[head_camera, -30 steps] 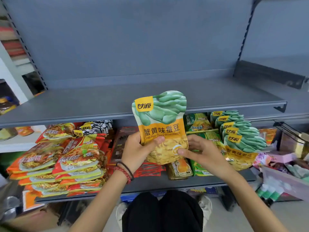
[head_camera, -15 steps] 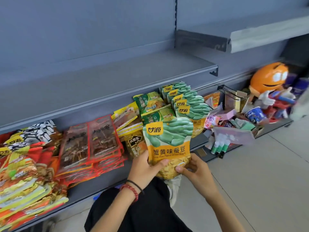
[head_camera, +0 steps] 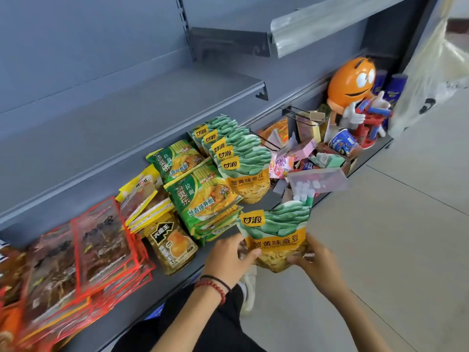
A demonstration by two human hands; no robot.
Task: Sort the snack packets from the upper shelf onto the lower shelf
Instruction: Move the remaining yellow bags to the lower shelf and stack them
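Now we pinch the bean packet [head_camera: 276, 232], left hand [head_camera: 228, 255] and right hand [head_camera: 317, 261], lowered near its matching stack [head_camera: 243, 161] for placing.

Bright, even daylight, strongest from the right, where the floor [head_camera: 380, 237] reads pale, nearly washed out. Plastic bag [head_camera: 436, 59] at the right frame edge is blown out and translucent. Glare streak along the clear price strip [head_camera: 330, 19] at top right. Soft shadow under the upper shelf [head_camera: 127, 105], falling on the back of the lower shelf [head_camera: 165, 280]. Glossy sheen on the red-edged packets [head_camera: 101, 245]. Centre sharp: print on the bean packet [head_camera: 276, 232] is readable. Right hand [head_camera: 317, 260] slightly motion-blurred, left hand [head_camera: 225, 255] crisper. Orange packets [head_camera: 10, 321] at the lower shelf's left end are smeared. Wide-angle bend: shelf edges tilt and curve toward the corners.
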